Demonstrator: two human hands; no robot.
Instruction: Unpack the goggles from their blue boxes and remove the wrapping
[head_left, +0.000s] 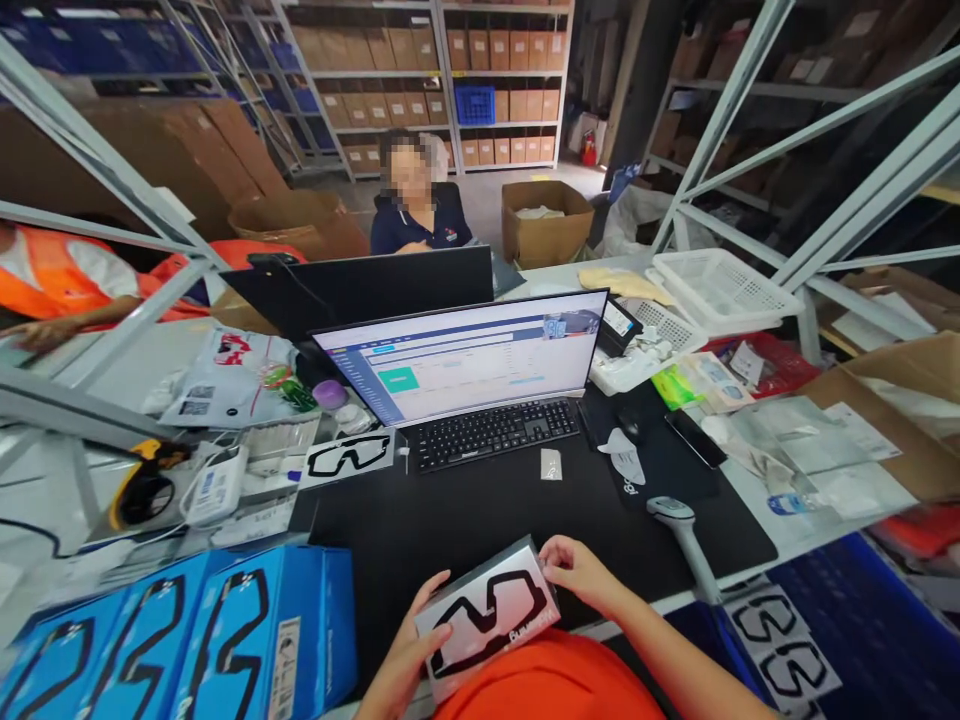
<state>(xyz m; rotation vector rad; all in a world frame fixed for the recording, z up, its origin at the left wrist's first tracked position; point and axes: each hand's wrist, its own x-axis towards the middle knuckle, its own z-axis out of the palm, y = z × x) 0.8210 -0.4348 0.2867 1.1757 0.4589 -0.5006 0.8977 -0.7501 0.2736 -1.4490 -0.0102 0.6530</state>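
The left hand [412,645] grasps the packet [491,612] while the right hand [577,572] pinches its right edge, with the scanner [684,535] to their right and blue boxes [199,635] left.

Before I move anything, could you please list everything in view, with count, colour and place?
Pack: one, whitish, black print, front centre
Monitors: two, black, centre
Keyboard: one, black, before lit monitor
Card: one, white, black print, left of keyboard
Mouse: one, black, right of keyboard
Phone: one, black, right of mouse
Scanner: one, pale grey, right of pack
Boxes: at least three, blue, near left
Baskets: at least two, white, right of monitors
Shelving: several units, grey, background
Cartons: many, brown, on shelving
Co-worker: one, dark-blue shirt, behind monitors
Second co-worker: one, orange vest, far left
Small clutter: uncountable, mixed, both sides
Left hand: one, bare, holding pack
Right hand: one, bare, pack's right end
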